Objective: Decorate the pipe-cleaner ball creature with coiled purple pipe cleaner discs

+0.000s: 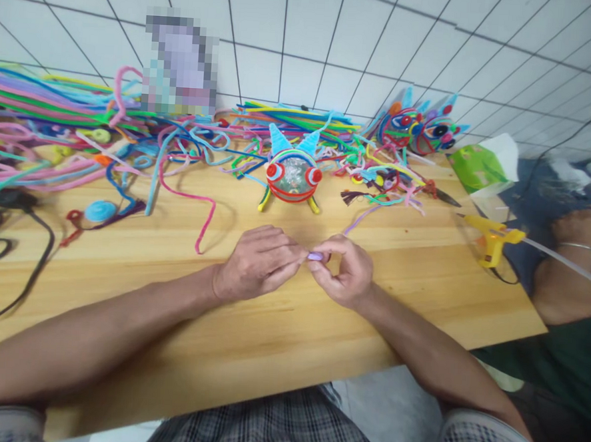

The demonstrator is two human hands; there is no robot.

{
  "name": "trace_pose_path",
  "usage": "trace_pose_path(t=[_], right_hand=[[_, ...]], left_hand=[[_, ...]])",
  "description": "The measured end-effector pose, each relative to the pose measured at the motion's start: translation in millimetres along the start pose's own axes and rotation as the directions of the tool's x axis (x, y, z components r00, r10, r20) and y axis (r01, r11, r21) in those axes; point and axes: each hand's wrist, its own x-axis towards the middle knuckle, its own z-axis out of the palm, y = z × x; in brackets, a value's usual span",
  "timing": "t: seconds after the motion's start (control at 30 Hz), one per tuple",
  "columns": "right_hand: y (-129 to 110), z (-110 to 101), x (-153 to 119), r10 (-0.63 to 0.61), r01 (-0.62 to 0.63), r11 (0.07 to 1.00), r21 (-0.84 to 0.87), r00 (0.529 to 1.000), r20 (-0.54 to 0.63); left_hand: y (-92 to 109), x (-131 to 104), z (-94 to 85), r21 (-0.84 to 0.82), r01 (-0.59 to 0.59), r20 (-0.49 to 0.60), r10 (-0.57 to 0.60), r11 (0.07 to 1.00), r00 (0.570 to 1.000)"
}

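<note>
A small purple pipe cleaner [315,256] is pinched between my two hands over the middle of the wooden table, its end rolled or folded tight. My left hand [263,262] grips its left side with closed fingers. My right hand [345,271] pinches it from the right with thumb and forefinger, and a purple length [360,218] sticks out beyond that hand. Just behind stands a pipe-cleaner figure [293,177] with a clear round body, red button-like eyes, blue pointed ears and yellow legs.
Pipe cleaners [57,103] lie heaped along the tiled wall. Finished figures [416,128] stand at the back right. A yellow glue gun [492,236] and dark-bladed scissors [444,195] lie right. A black cable [43,259] curls at left. Another person's arm [567,271] is at far right.
</note>
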Motion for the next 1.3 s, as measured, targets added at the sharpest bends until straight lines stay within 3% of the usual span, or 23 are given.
trace_pose_path(t=[1.3], right_hand=[[0.2, 0.8, -0.6, 0.059, -0.059, 0.998, -0.003, 0.998, 0.024]], left_hand=[[-0.1, -1.2, 3.6, 0.001, 0.017, -0.012, -0.017, 1.0, 1.0]])
